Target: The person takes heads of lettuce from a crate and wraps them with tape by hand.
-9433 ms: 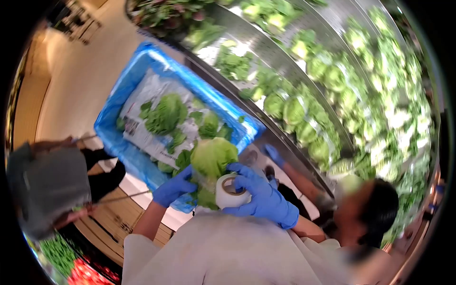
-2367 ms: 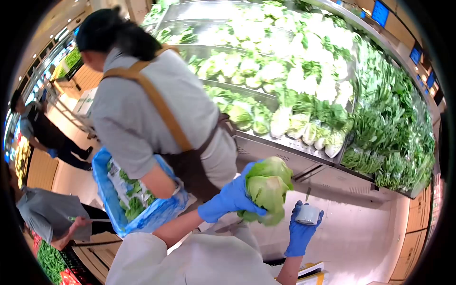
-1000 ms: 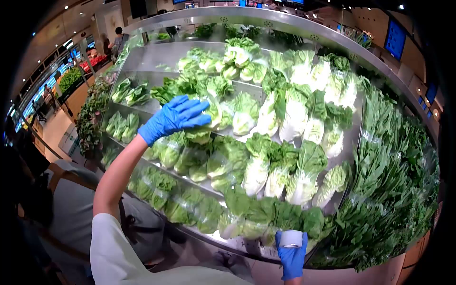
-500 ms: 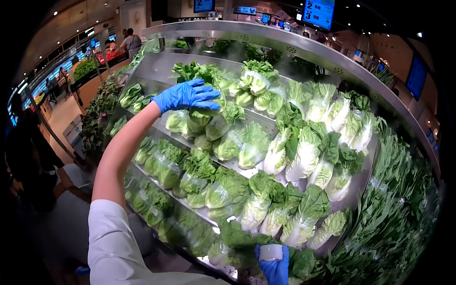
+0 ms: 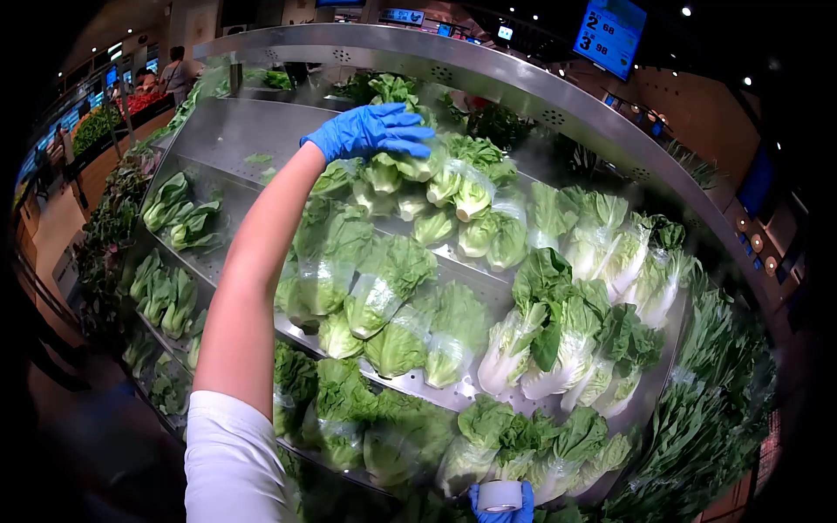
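Note:
My left hand [image 5: 370, 135], in a blue glove, reaches to the upper shelf. Its fingers lie across a head of lettuce [image 5: 385, 174], leaves above and pale base below; the thumb is hidden. Beside it is a pile of lettuce heads [image 5: 471, 193], some banded with clear wrap. At the bottom edge my right hand [image 5: 521, 506], also gloved in blue, is closed round a roll of tape [image 5: 500, 495]. In front of the roll stand leafy cabbages [image 5: 558, 453].
The tiered metal rack [image 5: 248, 122] has a perforated rail [image 5: 488, 80] along its top. Napa cabbages [image 5: 567, 331] fill the right side, long leafy greens [image 5: 706, 401] beyond them. Bok choy [image 5: 170, 209] lies at the left. Mist drifts over the shelves. A person [image 5: 176, 77] stands far off.
My left hand has moved up and back over the top shelf, with lettuce beneath its fingers. The view has turned and shifted. My right hand still holds the roll of tape low down.

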### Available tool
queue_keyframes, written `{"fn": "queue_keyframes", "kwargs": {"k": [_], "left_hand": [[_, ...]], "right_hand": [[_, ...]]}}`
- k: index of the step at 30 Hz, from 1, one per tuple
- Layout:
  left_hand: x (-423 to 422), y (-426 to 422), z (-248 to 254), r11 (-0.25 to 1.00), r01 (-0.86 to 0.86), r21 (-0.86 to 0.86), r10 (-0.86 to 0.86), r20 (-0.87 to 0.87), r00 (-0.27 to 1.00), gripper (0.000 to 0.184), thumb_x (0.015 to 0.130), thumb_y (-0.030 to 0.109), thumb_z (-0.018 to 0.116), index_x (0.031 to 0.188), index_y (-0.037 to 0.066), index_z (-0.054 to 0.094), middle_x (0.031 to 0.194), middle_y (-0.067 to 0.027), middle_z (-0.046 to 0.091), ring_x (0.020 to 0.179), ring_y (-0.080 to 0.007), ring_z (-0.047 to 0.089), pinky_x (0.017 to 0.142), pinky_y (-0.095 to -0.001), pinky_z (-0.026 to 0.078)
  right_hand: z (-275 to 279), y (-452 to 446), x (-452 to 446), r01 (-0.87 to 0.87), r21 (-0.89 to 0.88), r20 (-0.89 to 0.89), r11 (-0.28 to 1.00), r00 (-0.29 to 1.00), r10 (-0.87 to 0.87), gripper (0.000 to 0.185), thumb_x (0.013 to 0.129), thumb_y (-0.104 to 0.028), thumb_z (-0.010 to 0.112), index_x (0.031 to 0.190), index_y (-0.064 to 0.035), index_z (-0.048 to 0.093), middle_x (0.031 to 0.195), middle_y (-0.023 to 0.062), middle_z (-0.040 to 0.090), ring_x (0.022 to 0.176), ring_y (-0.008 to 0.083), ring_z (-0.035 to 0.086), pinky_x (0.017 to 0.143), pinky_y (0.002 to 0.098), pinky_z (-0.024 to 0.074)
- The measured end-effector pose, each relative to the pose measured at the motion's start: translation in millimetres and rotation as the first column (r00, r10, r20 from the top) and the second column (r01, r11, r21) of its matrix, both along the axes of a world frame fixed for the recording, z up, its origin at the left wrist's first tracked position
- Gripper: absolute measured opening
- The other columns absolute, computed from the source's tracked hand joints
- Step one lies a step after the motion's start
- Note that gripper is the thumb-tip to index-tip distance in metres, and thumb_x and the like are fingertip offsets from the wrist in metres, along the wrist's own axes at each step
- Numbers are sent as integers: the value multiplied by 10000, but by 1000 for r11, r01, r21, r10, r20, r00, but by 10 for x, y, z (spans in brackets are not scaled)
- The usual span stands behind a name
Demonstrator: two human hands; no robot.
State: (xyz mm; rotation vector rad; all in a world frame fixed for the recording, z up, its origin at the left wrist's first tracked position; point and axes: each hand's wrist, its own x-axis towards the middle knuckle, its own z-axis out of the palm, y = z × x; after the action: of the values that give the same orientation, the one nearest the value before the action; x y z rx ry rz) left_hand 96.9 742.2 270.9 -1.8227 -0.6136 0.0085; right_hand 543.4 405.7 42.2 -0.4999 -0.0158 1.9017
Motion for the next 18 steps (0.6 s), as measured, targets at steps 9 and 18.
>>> {"fn": "queue_keyframes", "kwargs": {"k": [9,18], "left_hand": [[-119,-21,-297,807,369,-461,252,834,491,690,745,-87,481,1329,266,380,1248,-65,471,1165,-221,442,920,-331,395],[207,77,-626,787,579,-214,148,976,160,826,592,63,709,1315,260,362,1389,-205,224,1251,-378,310,992,-388,350]], "right_hand": [[225,231,-398,157,-333,408,930,913,-8,247,898,-266,476,738,-79,474,737,44,522,914,218,546,1026,460,309],[-109,202,-244,-42,-153,-130,987,991,22,248,880,-277,517,874,-32,552,838,87,601,892,233,561,986,481,360]]}}
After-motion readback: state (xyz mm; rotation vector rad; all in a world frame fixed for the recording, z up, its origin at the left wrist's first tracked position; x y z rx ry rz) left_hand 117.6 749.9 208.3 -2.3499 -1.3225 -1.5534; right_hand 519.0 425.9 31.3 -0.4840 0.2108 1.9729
